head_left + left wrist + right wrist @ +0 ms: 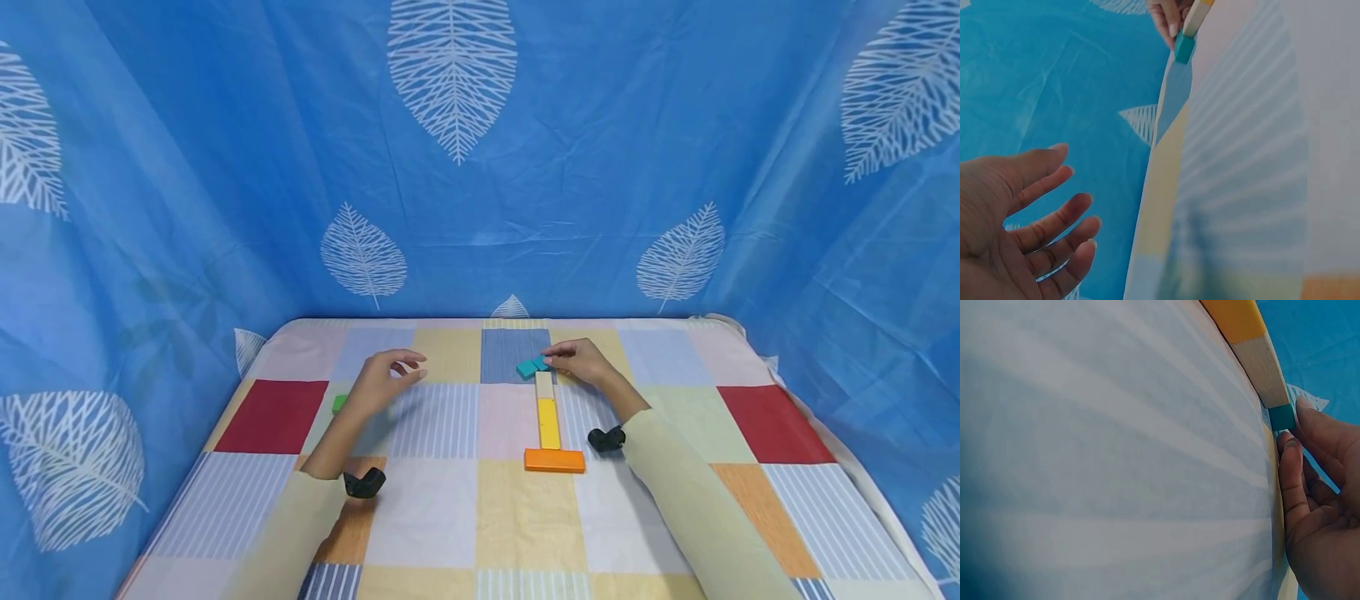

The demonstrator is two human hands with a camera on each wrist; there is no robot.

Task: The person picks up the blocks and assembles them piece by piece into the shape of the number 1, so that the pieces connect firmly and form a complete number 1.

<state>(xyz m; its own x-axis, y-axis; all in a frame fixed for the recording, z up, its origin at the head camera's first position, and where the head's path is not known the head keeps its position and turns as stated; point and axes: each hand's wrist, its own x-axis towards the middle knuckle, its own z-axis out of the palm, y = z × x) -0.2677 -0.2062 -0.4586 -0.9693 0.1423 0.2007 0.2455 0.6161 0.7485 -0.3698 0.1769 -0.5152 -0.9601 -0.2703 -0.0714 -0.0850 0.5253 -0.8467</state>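
My right hand (581, 362) pinches the right end of a teal block (541, 363) at the far side of the table. Another teal piece (527, 369) sits against it on the left. Below them runs a column: a plain wood-coloured block (544, 385), then a yellow block (549, 423), with an orange block (554, 461) lying crosswise at the near end. In the right wrist view, thumb and fingers meet around the teal end (1282, 417), partly covering it. My left hand (382, 382) hovers over the table, fingers loosely bent, holding nothing.
A green block (340, 403) lies at the left, partly hidden by the left forearm. Patchwork cloth (525, 517) covers the table. Blue leaf-print curtains (570, 167) hang behind it and on both sides.
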